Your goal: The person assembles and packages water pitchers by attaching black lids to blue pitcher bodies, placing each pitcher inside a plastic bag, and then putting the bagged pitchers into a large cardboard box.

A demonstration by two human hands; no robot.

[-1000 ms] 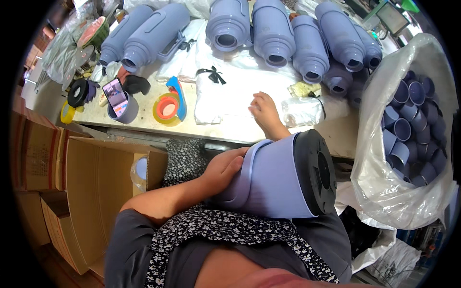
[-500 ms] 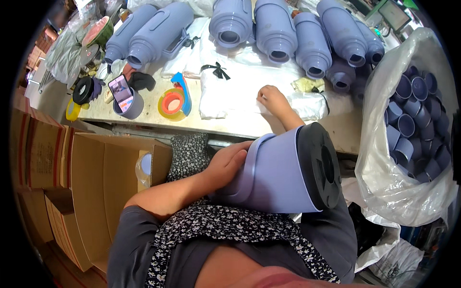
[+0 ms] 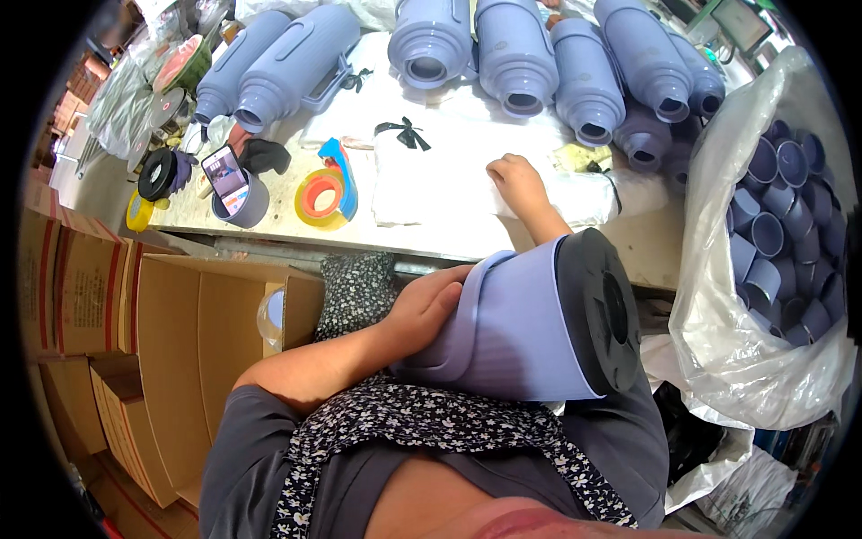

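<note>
Flask (image 3: 512, 328) in lavender lies tilted across your lap, its black base (image 3: 597, 310) turned right and its other end hidden behind your left hand (image 3: 426, 310) and forearm. That hand grasps the body beside the raised handle (image 3: 467, 314), though its fingertips are out of sight. The flask also blocks most of your right forearm and part of the near table (image 3: 278, 214) edge. Beyond it, your right hand (image 3: 521, 187) rests over white plastic sheets (image 3: 413, 184), fingers curled; you cannot tell whether they pinch anything. Just right of it lies a clear-wrapped bundle (image 3: 584, 198), its contents hard to make out. More flasks (image 3: 516, 54) crowd the far side, several cut off above. Farther left, a phone (image 3: 224, 171) leans in a cup (image 3: 247, 202), near a blue tape dispenser (image 3: 341, 180). At near left, an open carton (image 3: 171, 314) hides most of a plastic-wrapped piece (image 3: 272, 307); at right, a plastic sack (image 3: 718, 359) bulges with lavender cups (image 3: 768, 234), the lower ones buried.
</note>
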